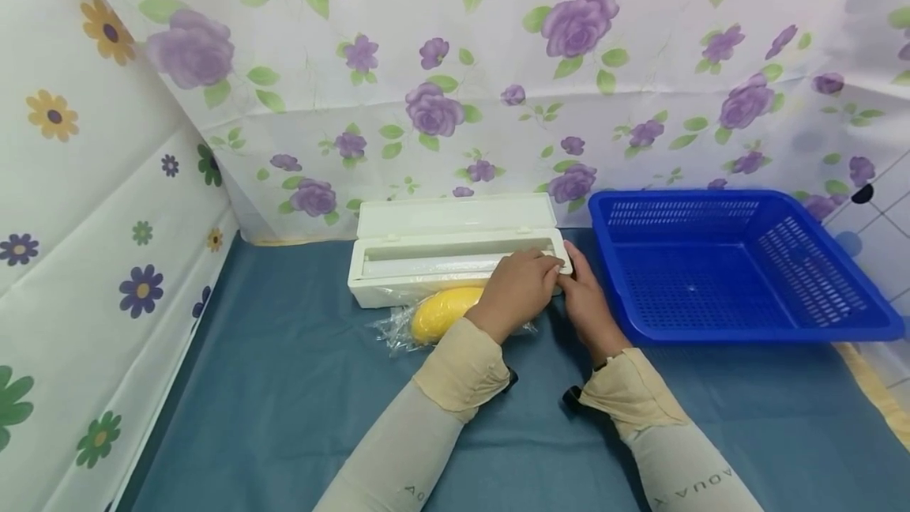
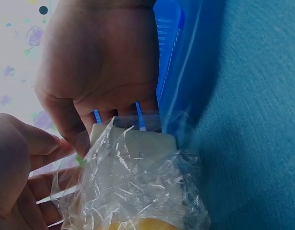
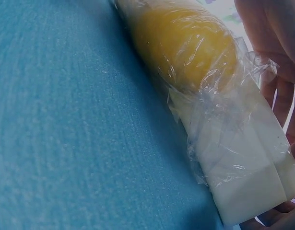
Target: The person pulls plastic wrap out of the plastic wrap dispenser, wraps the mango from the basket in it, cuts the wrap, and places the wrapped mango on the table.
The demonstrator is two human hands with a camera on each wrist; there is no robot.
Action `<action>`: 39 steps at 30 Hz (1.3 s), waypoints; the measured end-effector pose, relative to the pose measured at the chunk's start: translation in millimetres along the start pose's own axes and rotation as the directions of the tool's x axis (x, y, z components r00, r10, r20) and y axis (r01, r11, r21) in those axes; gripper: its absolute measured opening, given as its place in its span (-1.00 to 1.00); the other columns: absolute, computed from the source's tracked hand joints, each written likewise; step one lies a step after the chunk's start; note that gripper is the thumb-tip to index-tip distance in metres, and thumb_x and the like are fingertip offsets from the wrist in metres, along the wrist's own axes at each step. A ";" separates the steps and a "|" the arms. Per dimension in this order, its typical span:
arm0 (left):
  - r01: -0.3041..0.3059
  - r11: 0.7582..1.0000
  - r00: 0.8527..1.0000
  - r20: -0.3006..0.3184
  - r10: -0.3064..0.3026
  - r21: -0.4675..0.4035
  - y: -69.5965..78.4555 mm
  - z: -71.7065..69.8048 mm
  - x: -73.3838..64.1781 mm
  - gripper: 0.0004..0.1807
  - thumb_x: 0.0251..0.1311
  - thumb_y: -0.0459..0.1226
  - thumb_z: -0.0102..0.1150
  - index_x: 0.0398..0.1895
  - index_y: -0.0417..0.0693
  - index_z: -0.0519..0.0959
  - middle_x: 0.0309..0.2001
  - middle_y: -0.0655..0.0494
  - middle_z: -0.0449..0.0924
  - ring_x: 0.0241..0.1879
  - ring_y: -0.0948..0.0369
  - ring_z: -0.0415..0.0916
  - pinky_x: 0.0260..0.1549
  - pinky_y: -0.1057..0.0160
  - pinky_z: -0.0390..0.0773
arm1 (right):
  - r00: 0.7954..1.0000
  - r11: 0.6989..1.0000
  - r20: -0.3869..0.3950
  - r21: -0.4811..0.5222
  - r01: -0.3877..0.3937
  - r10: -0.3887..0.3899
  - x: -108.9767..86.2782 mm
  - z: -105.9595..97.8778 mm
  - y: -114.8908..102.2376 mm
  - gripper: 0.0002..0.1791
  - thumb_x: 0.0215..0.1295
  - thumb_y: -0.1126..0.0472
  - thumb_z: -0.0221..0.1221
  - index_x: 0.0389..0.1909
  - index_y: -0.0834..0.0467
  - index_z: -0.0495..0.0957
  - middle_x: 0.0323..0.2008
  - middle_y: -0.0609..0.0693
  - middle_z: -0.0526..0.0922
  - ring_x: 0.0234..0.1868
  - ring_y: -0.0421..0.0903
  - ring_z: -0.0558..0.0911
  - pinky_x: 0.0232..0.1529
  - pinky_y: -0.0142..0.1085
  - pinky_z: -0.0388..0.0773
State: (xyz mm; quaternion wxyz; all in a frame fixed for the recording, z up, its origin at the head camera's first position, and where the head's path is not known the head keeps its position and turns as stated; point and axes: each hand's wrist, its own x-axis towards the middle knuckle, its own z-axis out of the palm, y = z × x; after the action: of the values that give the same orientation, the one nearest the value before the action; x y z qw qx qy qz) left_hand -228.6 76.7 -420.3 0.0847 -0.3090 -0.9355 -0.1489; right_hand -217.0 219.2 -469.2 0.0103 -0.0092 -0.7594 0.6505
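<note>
A long white cling film box [image 1: 391, 292] has its lid [image 1: 455, 216] raised against the back cloth, and a roll of film [image 1: 405, 267] lies inside. My left hand [image 1: 517, 289] reaches over the box's right end, fingers curled at the rim, thumb and forefinger pinched together. My right hand [image 1: 588, 306] grips that same end from the right, its fingertips [image 3: 277, 218] around the far end in the right wrist view. Before the box lies a smooth yellow rounded thing [image 1: 437, 314] in clear film [image 2: 133, 191], which spreads up over the box front; my left arm hides part of it.
A blue perforated plastic basket [image 1: 618, 291] stands close to the right of my right hand. The table bears a blue-green cloth [image 1: 270, 401]. Flowered sheets [image 1: 284, 62] hang behind and at the left.
</note>
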 end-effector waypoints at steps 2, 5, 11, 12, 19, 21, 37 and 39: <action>0.000 1.000 1.000 -0.005 0.000 0.003 -0.1 0.4 -0.7 -0.62 0.59 -0.11 -0.15 0.12 0.08 0.68 0.00 0.13 0.73 -0.01 0.12 0.66 0.08 0.14 0.60 | 1.000 1.000 0.002 0.008 0.000 0.000 0.0 0.3 1.0 -0.30 0.61 0.24 -0.16 0.64 0.11 -0.18 0.64 0.08 -0.13 0.63 0.02 -0.06 0.59 0.05 -0.01; 0.000 1.000 1.000 -0.017 0.001 0.002 0.2 0.4 -1.0 -0.62 0.59 -0.11 -0.14 0.08 0.06 0.70 -0.02 0.12 0.73 -0.03 0.12 0.66 0.06 0.14 0.60 | 1.000 1.000 -0.001 0.013 -0.003 0.003 -0.1 0.6 1.6 -0.31 0.62 0.21 -0.16 0.64 0.09 -0.18 0.64 0.06 -0.13 0.63 0.01 -0.05 0.60 0.03 -0.02; 0.009 1.000 1.000 0.002 -0.009 -0.018 1.3 -1.6 -1.5 -0.62 0.58 -0.10 -0.13 0.11 0.05 0.69 0.01 0.12 0.73 0.01 0.14 0.65 0.11 0.16 0.59 | 1.000 1.000 0.004 0.005 -0.006 0.006 -2.2 0.2 0.3 -0.31 0.62 0.18 -0.16 0.65 0.03 -0.19 0.64 0.03 -0.15 0.64 -0.01 -0.08 0.60 0.04 -0.04; 0.012 1.000 1.000 0.008 -0.012 -0.021 1.3 -1.6 -1.6 -0.62 0.59 -0.10 -0.13 0.13 0.05 0.68 0.02 0.12 0.72 0.02 0.14 0.65 0.12 0.17 0.59 | 1.000 1.000 0.005 0.004 -0.008 0.008 -2.4 0.2 0.2 -0.30 0.62 0.18 -0.16 0.65 0.03 -0.19 0.64 0.02 -0.16 0.64 -0.01 -0.08 0.60 0.04 -0.04; 0.015 1.000 1.000 0.019 -0.014 -0.027 0.5 0.7 -0.7 -0.61 0.60 -0.11 -0.17 0.12 0.05 0.68 0.00 0.11 0.71 0.01 0.16 0.65 0.08 0.18 0.61 | 1.000 1.000 0.006 0.008 -0.012 0.012 -2.2 -0.3 -1.1 -0.29 0.62 0.17 -0.14 0.65 0.01 -0.20 0.65 0.01 -0.17 0.64 -0.01 -0.09 0.60 0.05 -0.05; 0.019 0.999 1.000 0.018 -0.018 -0.034 0.5 0.9 -0.4 -0.61 0.60 -0.11 -0.18 0.09 0.04 0.68 -0.02 0.10 0.71 -0.02 0.16 0.65 0.05 0.18 0.62 | 1.000 1.000 0.007 0.005 -0.013 0.013 -1.5 -0.3 -0.9 -0.29 0.62 0.17 -0.14 0.65 0.02 -0.21 0.65 0.01 -0.17 0.64 -0.01 -0.09 0.60 0.06 -0.05; 0.048 0.997 0.998 0.031 -0.046 -0.068 1.4 -0.9 -0.2 -0.61 0.60 -0.13 -0.18 0.16 0.02 0.65 0.00 0.08 0.70 -0.01 0.16 0.66 0.04 0.18 0.62 | 1.000 1.000 0.006 0.006 -0.011 0.011 -0.8 0.4 -0.7 -0.29 0.62 0.18 -0.13 0.65 0.02 -0.19 0.64 0.02 -0.15 0.64 -0.02 -0.08 0.61 0.03 -0.06; 0.047 0.997 0.998 0.034 -0.045 -0.066 1.4 -1.2 -0.1 -0.61 0.60 -0.13 -0.19 0.17 0.02 0.65 0.00 0.08 0.70 0.00 0.16 0.66 0.05 0.18 0.62 | 1.000 1.000 0.003 0.006 -0.013 0.013 -0.2 0.3 -0.8 -0.29 0.62 0.18 -0.12 0.65 0.03 -0.18 0.64 0.03 -0.14 0.63 -0.01 -0.06 0.61 0.02 -0.05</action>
State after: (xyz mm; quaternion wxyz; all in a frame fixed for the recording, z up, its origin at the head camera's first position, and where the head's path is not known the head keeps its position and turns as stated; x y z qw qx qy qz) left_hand -227.6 77.3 -418.9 0.0556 -0.2924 -0.9381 -0.1770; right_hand -216.8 218.8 -468.5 0.0048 -0.0132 -0.7572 0.6530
